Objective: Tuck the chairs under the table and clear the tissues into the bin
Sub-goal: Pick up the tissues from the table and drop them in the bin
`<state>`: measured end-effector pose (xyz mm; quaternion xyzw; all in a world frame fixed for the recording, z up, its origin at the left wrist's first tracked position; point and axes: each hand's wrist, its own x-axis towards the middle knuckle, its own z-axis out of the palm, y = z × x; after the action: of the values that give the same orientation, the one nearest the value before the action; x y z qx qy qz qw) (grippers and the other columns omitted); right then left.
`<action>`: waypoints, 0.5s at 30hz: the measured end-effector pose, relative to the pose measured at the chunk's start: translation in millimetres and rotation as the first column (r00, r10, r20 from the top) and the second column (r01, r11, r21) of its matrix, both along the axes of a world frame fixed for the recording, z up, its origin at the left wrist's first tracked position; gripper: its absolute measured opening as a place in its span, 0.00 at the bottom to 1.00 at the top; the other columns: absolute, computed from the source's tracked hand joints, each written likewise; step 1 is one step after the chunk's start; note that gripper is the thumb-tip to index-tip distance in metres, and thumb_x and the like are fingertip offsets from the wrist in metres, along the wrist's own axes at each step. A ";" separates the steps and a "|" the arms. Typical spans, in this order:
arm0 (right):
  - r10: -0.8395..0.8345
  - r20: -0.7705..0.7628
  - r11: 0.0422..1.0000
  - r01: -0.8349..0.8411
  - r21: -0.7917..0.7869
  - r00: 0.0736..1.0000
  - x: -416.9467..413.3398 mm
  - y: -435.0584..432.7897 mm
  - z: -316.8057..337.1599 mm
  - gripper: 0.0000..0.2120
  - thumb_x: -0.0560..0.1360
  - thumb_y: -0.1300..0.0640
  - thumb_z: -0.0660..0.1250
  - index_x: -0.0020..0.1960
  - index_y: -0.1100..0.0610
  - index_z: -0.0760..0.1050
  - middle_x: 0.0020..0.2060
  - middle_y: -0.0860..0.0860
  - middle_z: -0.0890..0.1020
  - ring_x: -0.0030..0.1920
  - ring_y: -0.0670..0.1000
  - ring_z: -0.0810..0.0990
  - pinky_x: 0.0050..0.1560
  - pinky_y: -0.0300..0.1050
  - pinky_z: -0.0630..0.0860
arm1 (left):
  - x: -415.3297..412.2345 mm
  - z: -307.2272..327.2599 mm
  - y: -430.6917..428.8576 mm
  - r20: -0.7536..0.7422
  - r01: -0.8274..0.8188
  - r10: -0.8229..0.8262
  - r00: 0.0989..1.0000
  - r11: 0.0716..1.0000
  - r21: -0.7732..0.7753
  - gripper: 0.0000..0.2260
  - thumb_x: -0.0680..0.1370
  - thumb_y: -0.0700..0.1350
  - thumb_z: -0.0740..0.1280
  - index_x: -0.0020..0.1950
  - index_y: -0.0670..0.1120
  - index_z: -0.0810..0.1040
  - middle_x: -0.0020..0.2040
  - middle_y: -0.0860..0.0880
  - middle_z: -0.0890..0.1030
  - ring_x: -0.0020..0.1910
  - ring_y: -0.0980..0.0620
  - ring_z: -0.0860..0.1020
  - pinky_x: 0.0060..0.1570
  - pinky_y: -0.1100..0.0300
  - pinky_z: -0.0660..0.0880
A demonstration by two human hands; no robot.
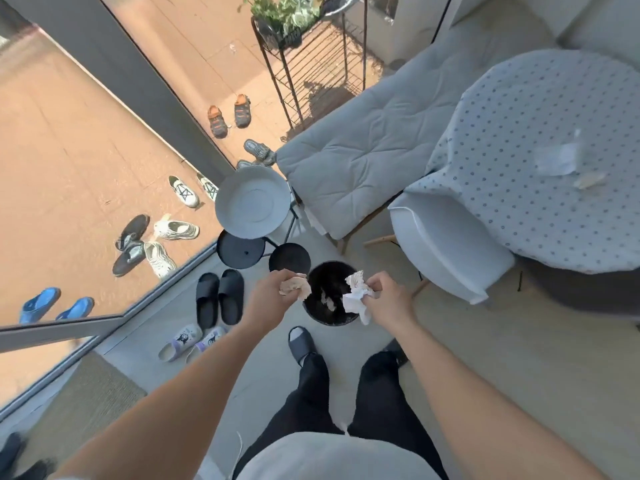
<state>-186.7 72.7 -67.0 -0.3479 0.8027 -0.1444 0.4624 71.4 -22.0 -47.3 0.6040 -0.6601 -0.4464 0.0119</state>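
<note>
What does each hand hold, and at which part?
The left hand grips a crumpled tissue in its fist. The right hand pinches another crumpled tissue by its edge above the bin.

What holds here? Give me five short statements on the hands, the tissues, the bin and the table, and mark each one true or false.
1. Both hands hold crumpled tissues. True: the left hand and the right hand each grip a wad.
2. The hands are at the black bin. True.
3. The bin is empty. False: some pale paper already lies inside it.
4. The table has been cleared of tissues. False: tissues on the table still lie on the dotted cloth.
5. The white chair lies tipped over on the floor. False: it stands upright at the table's edge.
</note>
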 end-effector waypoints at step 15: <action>-0.303 0.068 0.929 0.278 0.244 0.951 34.8 18.2 -231.8 0.10 0.74 0.47 0.72 0.54 0.48 0.78 0.48 0.42 0.83 0.44 0.36 0.77 0.36 0.35 0.69 | -30.0 -226.9 5.1 0.080 -0.165 0.148 0.986 0.941 0.294 0.10 0.78 0.45 0.72 0.58 0.49 0.83 0.48 0.47 0.87 0.43 0.48 0.82 0.42 0.56 0.76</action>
<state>-151.8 90.9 -298.8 -0.1607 0.8313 -0.1349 0.5147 41.4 -16.9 -274.1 0.6617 -0.5349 -0.5216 -0.0631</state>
